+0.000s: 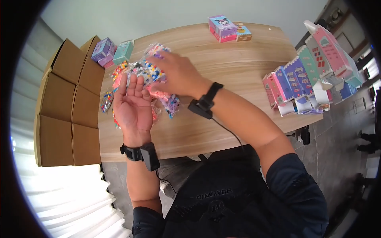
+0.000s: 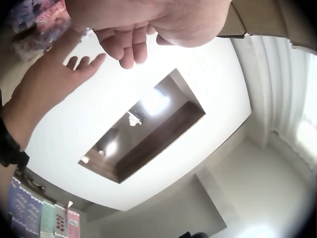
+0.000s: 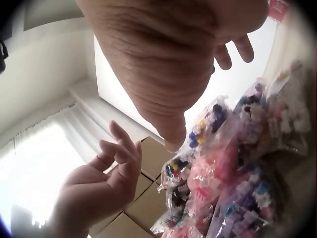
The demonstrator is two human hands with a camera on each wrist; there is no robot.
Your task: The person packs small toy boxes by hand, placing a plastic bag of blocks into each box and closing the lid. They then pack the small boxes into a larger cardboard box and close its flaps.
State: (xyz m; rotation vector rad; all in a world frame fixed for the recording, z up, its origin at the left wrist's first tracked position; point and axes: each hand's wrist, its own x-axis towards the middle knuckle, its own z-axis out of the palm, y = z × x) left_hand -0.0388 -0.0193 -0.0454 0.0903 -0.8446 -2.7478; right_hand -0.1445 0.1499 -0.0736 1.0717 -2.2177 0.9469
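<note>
Clear bags of small colourful pieces (image 1: 137,68) lie heaped on the wooden table. My left hand (image 1: 136,113) is held palm up over the near side of the heap, fingers relaxed, nothing in it. Above the heap's right side, my right hand (image 1: 178,73) reaches across with its fingers apart and holds nothing visible. In the right wrist view, the thumb of my right hand (image 3: 163,64) points down beside bags of pink and mixed pieces (image 3: 213,173); whether it touches them I cannot tell. The left wrist view has my left hand (image 2: 158,20) with its fingers loosely bent.
Stacked brown cartons (image 1: 59,103) line the table's left edge. Purple and teal small boxes (image 1: 123,52) stand behind the heap. More boxes (image 1: 222,28) are at the back, and a row of colourful packages (image 1: 295,79) stands at the right edge of the table (image 1: 198,131).
</note>
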